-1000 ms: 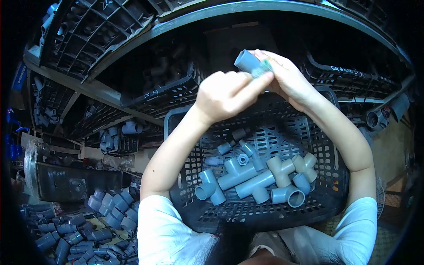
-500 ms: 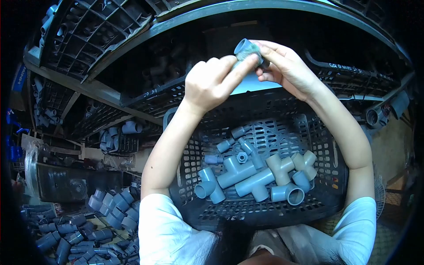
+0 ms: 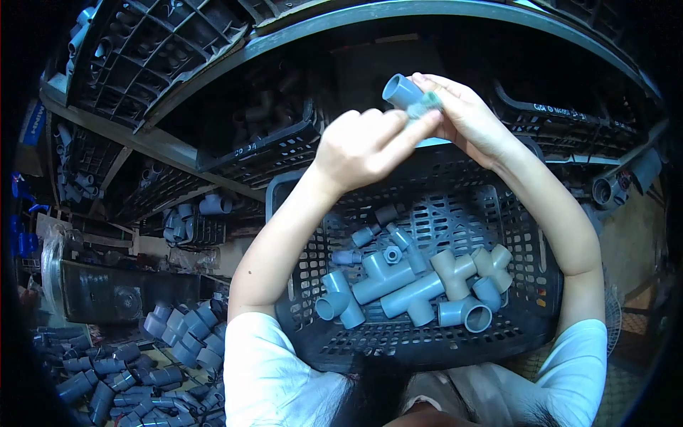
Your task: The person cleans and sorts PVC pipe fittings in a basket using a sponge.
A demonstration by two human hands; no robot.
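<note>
Grey pipe fitting [image 3: 402,91] is raised between our hands, over the far side of the black basket [image 3: 441,356]. Leftmost, other fittings [image 3: 110,366] lie heaped outside the basket. Our left hand [image 3: 359,148] has its fingers bent, pinching a greenish pad [image 3: 425,106] against the fitting's side. Below, tees [image 3: 388,281] rest on the basket floor, seemingly gathered there within easy reach. Our right hand [image 3: 466,121] grips the fitting's other end, probably to steady it, leaving its open mouth uncovered.

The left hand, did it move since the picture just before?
Yes: against the black basket, the left hand moved right and slightly down in view.
</note>
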